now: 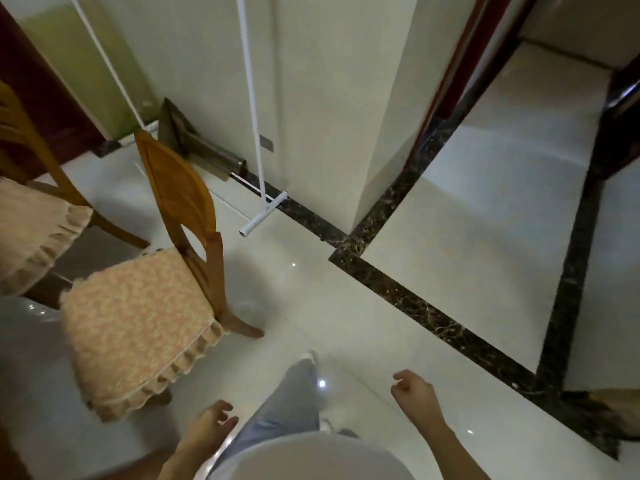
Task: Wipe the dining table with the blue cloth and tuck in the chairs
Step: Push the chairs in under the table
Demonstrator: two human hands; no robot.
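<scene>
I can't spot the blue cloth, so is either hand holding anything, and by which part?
Nothing is held. The left hand and the right hand are both loosely curled and empty.

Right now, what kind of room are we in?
It looks like a home's dining area: a wooden chair with a frilly cushion, a second cushioned chair beside it, and a shiny tiled floor with dark borders.

Dim, soft indoor light here; small glare dots glint on the glossy floor (pixel 346 323), a faint shadow pools beside the chair (pixel 173 188), edges bend, everything slightly smeared.
</scene>
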